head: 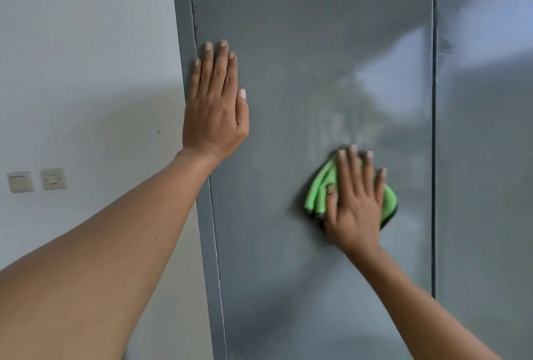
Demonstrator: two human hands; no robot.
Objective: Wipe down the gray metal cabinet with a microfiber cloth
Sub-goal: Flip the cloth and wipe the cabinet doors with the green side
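Nearest to us is our left forearm, reaching up from the lower left corner to the left hand (215, 105), which lies flat and released, fingers together, against the upper left of the cabinet (288, 287) door, close to its left edge. It holds nothing; we judge it is bracing us or steadying the door.

Our right hand (353, 206) is further out, palm spread over a green cloth (315, 196) and pressing it against the middle of the same door. The grip here is an open-palm press rather than a clench: the fingers lie splayed on top, with the bunched cloth showing at the left and right of the hand. The hand and cloth are a little blurred.

The cloth looks soft, light and limp, folded into a wad, so we expect it to slide or unfold unless the palm keeps steady pressure on it. Holding it flat under the whole hand seems the sensible hold. The door is stiff, smooth painted metal with a faint sheen and pale smears above the cloth, which suggests that patch needs more passes. A second door (487, 157) stands to the right, beyond a dark vertical seam, and two wall switches (36, 180) sit on the wall at left.
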